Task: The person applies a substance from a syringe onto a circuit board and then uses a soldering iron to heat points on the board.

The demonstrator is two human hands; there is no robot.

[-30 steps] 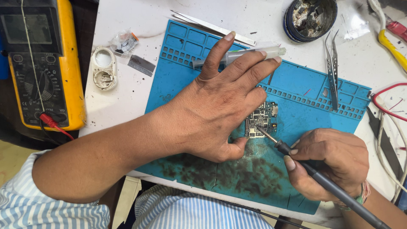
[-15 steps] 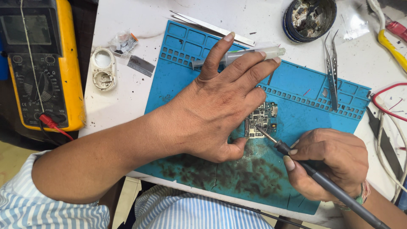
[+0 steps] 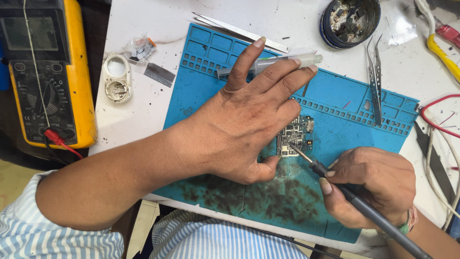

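A small green circuit board (image 3: 298, 136) lies on a blue silicone work mat (image 3: 335, 96). My left hand (image 3: 249, 120) rests flat on the mat, its fingers spread, and presses the board's left edge down with thumb and palm. My right hand (image 3: 371, 184) grips a dark soldering iron (image 3: 357, 201) like a pen. The iron's tip touches the lower part of the board. A clear syringe (image 3: 282, 62) lies on the mat under my left fingertips.
A yellow multimeter (image 3: 45, 72) with a red lead sits at the left. Metal tweezers (image 3: 374, 81) lie on the mat's right side. A round tin of residue (image 3: 350, 19) stands at the back. Red, white and yellow cables (image 3: 441, 124) crowd the right edge. The mat's front is sooty.
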